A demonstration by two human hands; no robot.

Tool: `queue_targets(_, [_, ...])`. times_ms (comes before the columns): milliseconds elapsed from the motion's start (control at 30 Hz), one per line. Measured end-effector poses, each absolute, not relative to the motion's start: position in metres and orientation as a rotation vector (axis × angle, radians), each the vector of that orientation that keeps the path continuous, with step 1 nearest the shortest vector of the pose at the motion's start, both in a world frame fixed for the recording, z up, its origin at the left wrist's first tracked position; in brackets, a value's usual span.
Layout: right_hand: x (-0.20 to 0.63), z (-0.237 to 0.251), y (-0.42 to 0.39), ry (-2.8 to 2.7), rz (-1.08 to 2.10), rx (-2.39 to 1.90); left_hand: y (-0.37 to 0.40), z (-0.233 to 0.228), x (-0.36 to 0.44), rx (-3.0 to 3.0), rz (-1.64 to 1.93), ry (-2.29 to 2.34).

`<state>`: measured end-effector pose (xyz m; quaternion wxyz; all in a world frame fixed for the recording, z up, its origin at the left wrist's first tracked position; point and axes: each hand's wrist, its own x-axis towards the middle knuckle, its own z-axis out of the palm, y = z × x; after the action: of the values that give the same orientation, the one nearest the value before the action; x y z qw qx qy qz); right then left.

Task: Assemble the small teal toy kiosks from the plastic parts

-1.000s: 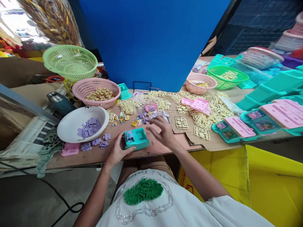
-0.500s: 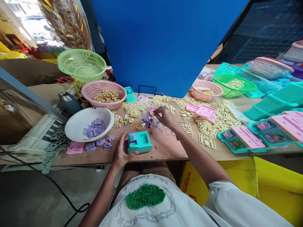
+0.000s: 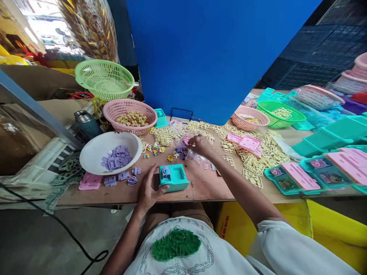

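A teal plastic toy box with a small purple-and-pink piece fitted at its left sits near the table's front edge. My left hand lies along its left side, fingers stretched and apart, thumb touching its front corner. Farther back, my right hand reaches down over small parts with its fingers pinched together. Whatever is between those fingertips is hidden. Beside them are small pink pieces and purple pieces. Clear plastic pieces lie under the right wrist, and tiny colourful pieces sit left of it.
At left stand a white bowl of purple parts, a pink basket and a flask. Cream part frames spread behind and right. Teal cases with pink panels line the right edge. A blue board rises behind.
The view has shifted slightly, so the table sits a little lower in it. My right hand stays over the small parts, its fingers more closed. My left hand remains beside the teal box.
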<state>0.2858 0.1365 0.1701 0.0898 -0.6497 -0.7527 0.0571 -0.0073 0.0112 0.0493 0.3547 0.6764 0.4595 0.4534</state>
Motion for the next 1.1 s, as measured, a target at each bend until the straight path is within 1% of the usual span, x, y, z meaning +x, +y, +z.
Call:
queue_targets(167, [0.267,0.141,0.132,-2.191,0.183,-2.036,0.011,0.052,-0.007,1.739,1.178,1.148])
queue_targets(267, [0.271,0.14,0.137,-2.095,0.261,-2.022,0.012,0.051,-0.007,1.76,1.197,1.176])
queue_targets(367, [0.286,0.148,0.136,-1.969,0.397,-1.918,0.013,0.051,-0.007,1.799,1.235,1.187])
queue_targets(433, [0.296,0.155,0.128,-1.886,0.487,-1.826,0.011,0.055,-0.006,1.868,1.291,1.169])
queue_targets(500, [0.302,0.161,0.115,-1.767,0.647,-1.664,0.006,0.066,-0.004,1.977,1.438,1.16])
queue_targets(600, [0.296,0.169,0.084,-1.425,1.02,-1.259,-0.006,0.098,0.006,2.054,1.753,1.173])
queue_targets(667, [0.282,0.172,0.059,-1.244,1.147,-1.051,-0.011,0.125,0.017,1.927,1.821,1.132])
queue_targets(733, [0.261,0.173,0.034,-1.238,1.106,-0.974,-0.011,0.149,0.03,1.685,1.663,1.014])
queue_targets(833, [0.231,0.171,0.004,-1.381,0.836,-0.887,-0.005,0.169,0.045,1.313,1.397,0.921])
queue_targets(900, [0.221,0.17,-0.008,-1.512,0.597,-0.854,-0.002,0.172,0.051,1.209,1.36,0.935])
queue_targets(967, [0.222,0.17,-0.01,-1.63,0.452,-0.846,0.002,0.171,0.053,1.194,1.364,0.956])
queue_targets(1100, [0.245,0.167,0.002,-1.698,0.464,-0.964,0.009,0.17,0.052,1.198,1.33,0.955])
